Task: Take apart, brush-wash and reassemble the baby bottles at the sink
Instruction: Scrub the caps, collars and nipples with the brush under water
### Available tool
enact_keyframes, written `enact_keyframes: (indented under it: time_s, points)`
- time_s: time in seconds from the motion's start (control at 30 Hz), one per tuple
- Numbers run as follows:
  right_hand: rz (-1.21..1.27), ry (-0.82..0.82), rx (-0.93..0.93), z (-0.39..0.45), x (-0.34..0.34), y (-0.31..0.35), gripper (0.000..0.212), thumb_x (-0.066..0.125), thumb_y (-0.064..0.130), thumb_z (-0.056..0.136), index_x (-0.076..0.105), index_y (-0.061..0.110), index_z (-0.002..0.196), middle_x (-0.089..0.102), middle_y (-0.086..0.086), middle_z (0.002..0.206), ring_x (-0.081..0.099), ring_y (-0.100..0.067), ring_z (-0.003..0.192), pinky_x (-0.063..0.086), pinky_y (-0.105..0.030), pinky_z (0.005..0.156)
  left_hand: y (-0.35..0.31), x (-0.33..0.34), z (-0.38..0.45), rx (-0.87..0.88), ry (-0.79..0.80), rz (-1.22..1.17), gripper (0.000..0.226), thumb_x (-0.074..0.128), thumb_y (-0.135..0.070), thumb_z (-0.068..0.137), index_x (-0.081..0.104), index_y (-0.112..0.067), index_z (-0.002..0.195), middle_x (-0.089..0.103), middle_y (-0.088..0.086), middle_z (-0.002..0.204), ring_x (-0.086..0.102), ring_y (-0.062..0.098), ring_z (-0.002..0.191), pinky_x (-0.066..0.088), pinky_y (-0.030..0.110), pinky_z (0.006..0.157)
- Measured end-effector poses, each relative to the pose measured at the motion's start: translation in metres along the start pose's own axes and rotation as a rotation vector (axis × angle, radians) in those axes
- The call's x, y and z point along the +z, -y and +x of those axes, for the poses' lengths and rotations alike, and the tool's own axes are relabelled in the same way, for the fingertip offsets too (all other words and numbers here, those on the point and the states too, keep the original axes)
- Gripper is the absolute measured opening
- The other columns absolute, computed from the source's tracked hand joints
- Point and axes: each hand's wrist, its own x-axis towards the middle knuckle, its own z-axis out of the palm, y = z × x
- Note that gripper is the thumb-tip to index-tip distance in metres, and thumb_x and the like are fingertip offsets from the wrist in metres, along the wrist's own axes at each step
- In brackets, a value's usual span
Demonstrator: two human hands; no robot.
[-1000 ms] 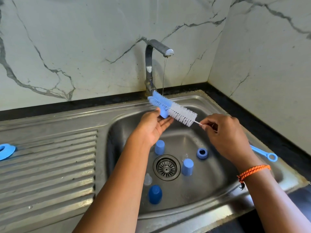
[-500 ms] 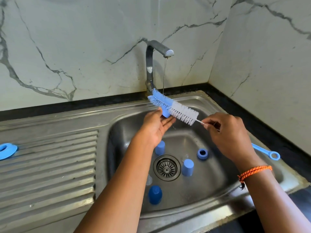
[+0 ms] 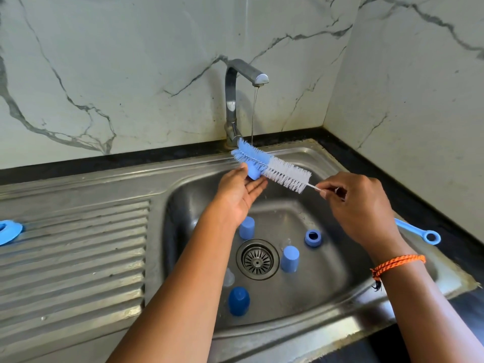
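My right hand point(image 3: 360, 205) grips the thin wire stem of a blue and white bottle brush point(image 3: 272, 167), whose bristles lie under a thin stream from the tap point(image 3: 235, 100). The brush's blue loop handle point(image 3: 419, 231) sticks out behind that hand. My left hand point(image 3: 238, 192) holds a small blue bottle part point(image 3: 253, 172) at its fingertips, against the blue bristles. In the sink point(image 3: 327, 271) lie two pale blue caps point(image 3: 246, 227) point(image 3: 289, 258), a darker blue cap point(image 3: 238, 301), a blue screw ring point(image 3: 313, 237) and a clear teat point(image 3: 228, 277).
A ribbed steel drainboard point(image 3: 73, 258) runs to the left, with a blue ring-shaped piece point(image 3: 9, 231) at its left edge. The drain strainer point(image 3: 257, 259) sits in the basin's middle. Marble walls close in behind and on the right, above a dark counter strip point(image 3: 392, 184).
The brush has slid a little across the blue part under the running water. Both hands stay in nearly the same place.
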Motion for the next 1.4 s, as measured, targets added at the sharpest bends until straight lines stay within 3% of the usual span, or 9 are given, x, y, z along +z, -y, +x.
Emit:
enact_keyframes:
  time_s: [0.17,0.4,0.57,0.63,0.83,1.03,1.17,1.27,1.4]
  points:
    - [0.027,0.01,-0.029,0.0,-0.003,-0.004,0.016,0.079,0.013,0.09,0.082,0.027,0.097,0.073,0.013,0.085,0.065,-0.014,0.079,0.055,-0.039,0.073,-0.014,-0.011,0.008,0.109,-0.145,-0.144,0.02,0.045,-0.019,0.112,0.059,-0.006,0.118,0.067,0.022,0.13,0.068,0.032,0.11,0.055,0.045,0.101]
    - [0.029,-0.007,-0.051,0.0,0.002,0.0,0.017,0.078,0.009,0.09,0.083,0.022,0.1,0.074,0.011,0.087,0.063,-0.014,0.078,0.053,-0.036,0.075,-0.005,0.0,-0.005,-0.037,0.004,0.021,0.025,0.047,-0.022,0.112,0.06,-0.003,0.121,0.073,0.022,0.112,0.074,0.03,0.096,0.06,0.041,0.084]
    - [0.037,0.024,-0.059,0.0,-0.003,-0.004,0.017,0.079,0.009,0.089,0.084,0.022,0.097,0.073,0.012,0.084,0.062,-0.01,0.076,0.048,-0.03,0.072,-0.014,-0.008,0.004,0.115,-0.189,-0.182,0.034,0.048,-0.023,0.111,0.056,-0.001,0.136,0.069,0.022,0.127,0.071,0.03,0.103,0.059,0.043,0.095]
    - [0.031,0.025,-0.058,0.0,-0.003,-0.004,0.016,0.079,0.009,0.089,0.084,0.023,0.097,0.073,0.012,0.083,0.063,-0.011,0.077,0.051,-0.034,0.073,-0.015,-0.01,0.005,0.138,-0.213,-0.153,0.033,0.048,-0.023,0.111,0.056,-0.002,0.135,0.068,0.021,0.129,0.071,0.03,0.107,0.058,0.042,0.096]
    - [0.03,-0.004,-0.06,0.0,-0.001,0.002,0.018,0.077,0.007,0.09,0.083,0.021,0.1,0.075,0.009,0.087,0.065,-0.015,0.079,0.054,-0.036,0.075,0.0,0.004,-0.008,-0.04,0.022,0.068,0.025,0.047,-0.023,0.112,0.062,-0.004,0.117,0.072,0.024,0.117,0.074,0.033,0.104,0.06,0.044,0.093]
    - [0.045,0.04,-0.01,0.0,-0.007,-0.003,0.015,0.079,0.011,0.09,0.084,0.023,0.097,0.074,0.011,0.084,0.064,-0.014,0.078,0.053,-0.037,0.074,-0.015,-0.01,0.005,0.084,-0.115,-0.149,0.034,0.047,-0.018,0.111,0.054,0.0,0.139,0.065,0.026,0.133,0.066,0.038,0.122,0.056,0.044,0.099]
    - [0.037,0.015,-0.018,-0.002,0.0,0.006,0.017,0.077,0.01,0.091,0.083,0.022,0.101,0.076,0.008,0.089,0.067,-0.017,0.083,0.055,-0.04,0.077,-0.011,-0.006,-0.001,0.059,-0.036,-0.007,0.026,0.048,-0.013,0.111,0.058,-0.011,0.134,0.068,0.021,0.131,0.072,0.033,0.106,0.057,0.046,0.101]
    - [0.04,-0.011,0.008,-0.002,0.004,0.008,0.016,0.076,0.011,0.092,0.083,0.021,0.1,0.076,0.006,0.09,0.067,-0.018,0.083,0.056,-0.04,0.076,-0.008,-0.003,-0.004,0.004,-0.031,0.01,0.015,0.049,-0.013,0.11,0.06,-0.011,0.12,0.069,0.026,0.126,0.075,0.033,0.092,0.061,0.046,0.089]
    - [0.057,-0.034,0.07,-0.001,0.002,0.003,0.014,0.076,0.012,0.092,0.083,0.023,0.097,0.07,0.012,0.08,0.063,-0.011,0.075,0.047,-0.029,0.069,-0.011,-0.01,0.001,0.044,-0.117,0.004,0.023,0.053,-0.016,0.109,0.059,-0.007,0.13,0.07,0.027,0.123,0.075,0.032,0.092,0.061,0.041,0.085]
